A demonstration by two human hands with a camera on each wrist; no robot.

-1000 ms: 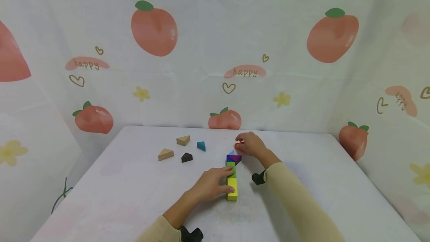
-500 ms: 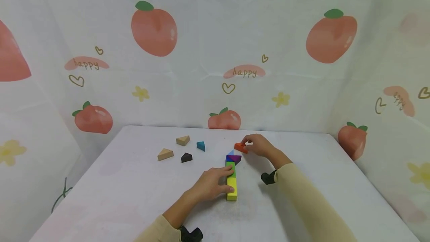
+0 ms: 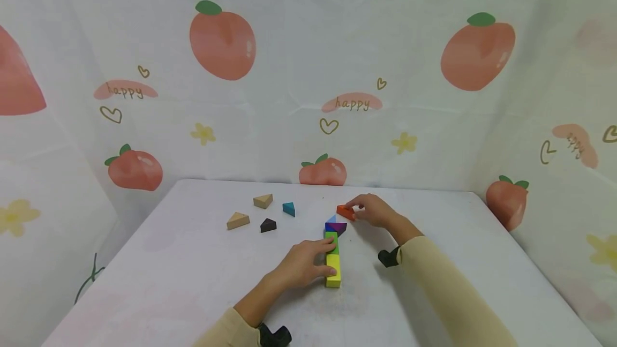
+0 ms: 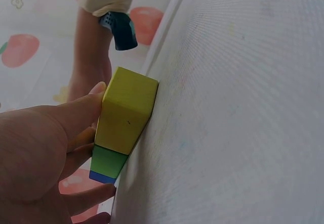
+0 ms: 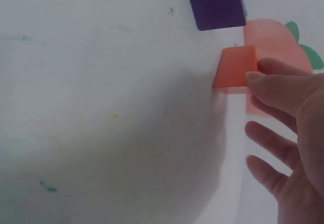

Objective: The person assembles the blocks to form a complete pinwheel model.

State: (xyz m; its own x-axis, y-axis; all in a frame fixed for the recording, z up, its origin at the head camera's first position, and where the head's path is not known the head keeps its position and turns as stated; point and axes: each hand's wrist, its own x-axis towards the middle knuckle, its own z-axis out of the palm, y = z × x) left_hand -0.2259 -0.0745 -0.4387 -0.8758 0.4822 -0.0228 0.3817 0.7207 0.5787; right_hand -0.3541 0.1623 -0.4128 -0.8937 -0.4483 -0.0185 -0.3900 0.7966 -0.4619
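My left hand (image 3: 300, 265) lies against a row of blocks, its thumb at the yellow block (image 3: 333, 281) and its index finger on the green block (image 3: 331, 235). Beyond these in the row come a blue piece (image 3: 329, 227), a purple triangular block (image 3: 340, 227) and a light blue triangle (image 3: 332, 219). At the row's far right, my right hand (image 3: 377, 212) pinches an orange-red triangular block (image 3: 344, 210) between thumb and index finger. In the right wrist view this orange block (image 5: 237, 68) sits close by the dark purple block (image 5: 217, 4), with a gap between them.
Left of the row lie two plain wooden triangles (image 3: 238, 221), a small teal triangle (image 3: 288, 209) and a black block (image 3: 268, 225). The white table (image 3: 193, 272) ends at the back against a peach-printed curtain (image 3: 270, 122).
My right hand first drew back to the right, uncovering more of the orange-red block, and now pinches it at its right end. The left hand and the row have stayed put.
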